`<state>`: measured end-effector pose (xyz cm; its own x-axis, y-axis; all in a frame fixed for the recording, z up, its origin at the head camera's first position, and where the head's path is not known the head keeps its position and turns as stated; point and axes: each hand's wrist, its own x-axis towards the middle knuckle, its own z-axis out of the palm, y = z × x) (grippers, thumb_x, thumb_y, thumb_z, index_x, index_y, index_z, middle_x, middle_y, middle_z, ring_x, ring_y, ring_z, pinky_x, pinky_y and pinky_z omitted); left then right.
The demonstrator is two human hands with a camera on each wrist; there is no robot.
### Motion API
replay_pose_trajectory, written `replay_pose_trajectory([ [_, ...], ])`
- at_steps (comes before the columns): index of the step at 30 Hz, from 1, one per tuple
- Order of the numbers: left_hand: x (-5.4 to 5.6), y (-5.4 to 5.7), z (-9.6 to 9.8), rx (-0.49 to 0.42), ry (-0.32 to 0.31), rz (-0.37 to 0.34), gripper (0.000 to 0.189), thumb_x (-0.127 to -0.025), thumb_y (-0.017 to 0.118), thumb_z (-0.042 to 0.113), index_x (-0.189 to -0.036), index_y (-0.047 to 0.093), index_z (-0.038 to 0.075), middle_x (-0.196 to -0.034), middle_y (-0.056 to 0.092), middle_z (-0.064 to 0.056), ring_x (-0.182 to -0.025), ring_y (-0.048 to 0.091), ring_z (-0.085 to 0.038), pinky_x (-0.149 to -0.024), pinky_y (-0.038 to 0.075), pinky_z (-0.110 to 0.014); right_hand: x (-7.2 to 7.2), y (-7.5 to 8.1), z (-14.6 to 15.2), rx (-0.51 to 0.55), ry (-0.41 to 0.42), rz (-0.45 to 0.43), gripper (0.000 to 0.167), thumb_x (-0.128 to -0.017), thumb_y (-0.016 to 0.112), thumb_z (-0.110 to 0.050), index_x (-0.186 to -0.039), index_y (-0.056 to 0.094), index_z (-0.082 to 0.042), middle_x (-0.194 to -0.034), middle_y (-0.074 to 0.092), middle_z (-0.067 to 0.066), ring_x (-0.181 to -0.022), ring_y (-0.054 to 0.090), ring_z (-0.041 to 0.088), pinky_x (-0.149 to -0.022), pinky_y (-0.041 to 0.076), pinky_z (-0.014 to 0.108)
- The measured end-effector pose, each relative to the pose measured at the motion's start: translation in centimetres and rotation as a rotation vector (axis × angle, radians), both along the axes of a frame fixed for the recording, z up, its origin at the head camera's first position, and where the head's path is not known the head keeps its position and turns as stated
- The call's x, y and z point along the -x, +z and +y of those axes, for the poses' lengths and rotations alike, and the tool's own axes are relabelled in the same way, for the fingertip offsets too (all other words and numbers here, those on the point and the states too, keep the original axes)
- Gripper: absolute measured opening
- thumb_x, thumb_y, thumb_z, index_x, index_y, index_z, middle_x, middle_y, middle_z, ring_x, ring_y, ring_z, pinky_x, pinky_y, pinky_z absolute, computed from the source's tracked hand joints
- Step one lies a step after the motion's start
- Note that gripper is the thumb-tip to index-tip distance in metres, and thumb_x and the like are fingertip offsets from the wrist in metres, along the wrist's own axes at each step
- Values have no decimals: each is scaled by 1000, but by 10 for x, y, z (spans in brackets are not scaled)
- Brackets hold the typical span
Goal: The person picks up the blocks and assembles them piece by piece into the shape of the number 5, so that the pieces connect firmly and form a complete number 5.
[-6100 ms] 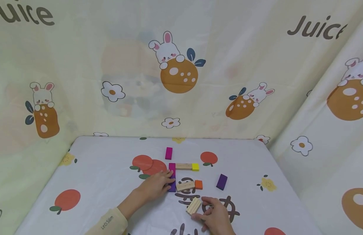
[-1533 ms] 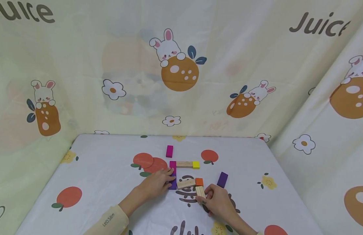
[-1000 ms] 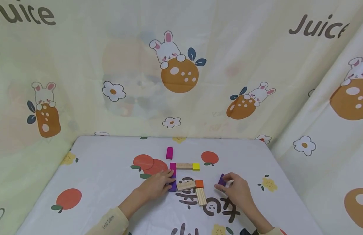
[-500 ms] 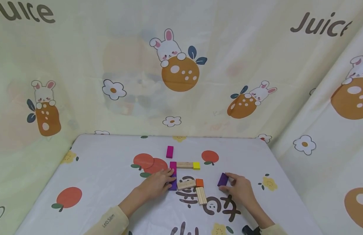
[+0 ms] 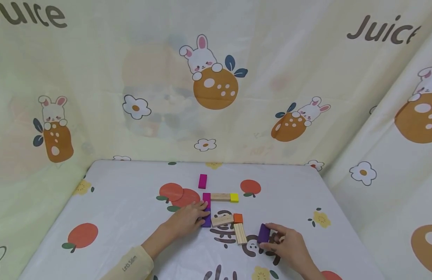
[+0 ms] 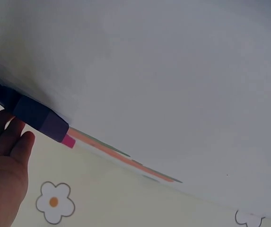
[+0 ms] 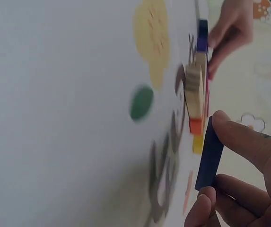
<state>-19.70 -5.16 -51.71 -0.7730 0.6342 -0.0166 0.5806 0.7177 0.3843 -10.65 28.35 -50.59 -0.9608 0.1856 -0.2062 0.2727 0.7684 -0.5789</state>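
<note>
My right hand (image 5: 284,247) pinches a dark purple block (image 5: 263,233) just right of a ribbed wooden block (image 5: 240,233); the same purple block (image 7: 209,153) shows between thumb and fingers in the right wrist view. My left hand (image 5: 188,218) rests with straight fingers on a long purple block (image 5: 206,212), seen as the dark block (image 6: 26,111) in the left wrist view. Beside it lie a plain wooden block (image 5: 221,220) and an orange cube (image 5: 238,218). Farther back sit a wooden block (image 5: 220,197) with a yellow cube (image 5: 234,198) and a magenta block (image 5: 202,181).
The blocks lie on a white table (image 5: 125,210) covered with a fruit-print cloth. Curtains with rabbit prints (image 5: 216,77) close off the back and right sides.
My right hand left the ribbed wooden block below the orange cube, reached right to the dark purple block, took hold of it and carried it nearer and left. The left hand stayed put.
</note>
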Motion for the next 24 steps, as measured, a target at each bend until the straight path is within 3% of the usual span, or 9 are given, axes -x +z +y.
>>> replay_pose_trajectory([
  [7,0,-1,0,0,1,-6,39,-101,71,18,-139,70,11,-161,54,-14,-153,48,-37,-120,47,-55,-28,-14,-17,62,39,-25,70,-64,100,-28,-129,77,-17,-87,61,-2,-80,51,14,-60,40,22],
  [13,1,0,0,0,4,-1,38,-101,71,18,-139,71,11,-161,54,-14,-153,48,-37,-119,47,-55,-34,-17,-21,69,59,-50,75,-66,100,-32,-134,73,-18,-89,59,-2,-80,50,13,-59,40,22],
  [20,0,1,3,5,5,-11,39,-102,71,19,-140,70,12,-162,53,-13,-153,48,-36,-119,47,-55,-28,-8,-9,133,-13,-60,42,-94,82,-31,-131,73,-15,-94,64,-1,-84,55,14,-62,44,23],
  [24,0,0,2,15,14,-18,40,-101,72,20,-140,70,13,-163,52,-12,-154,47,-37,-119,47,-55,-24,-17,-8,116,-12,-59,38,-95,79,-32,-128,76,-13,-92,68,-3,-81,56,13,-62,45,22],
])
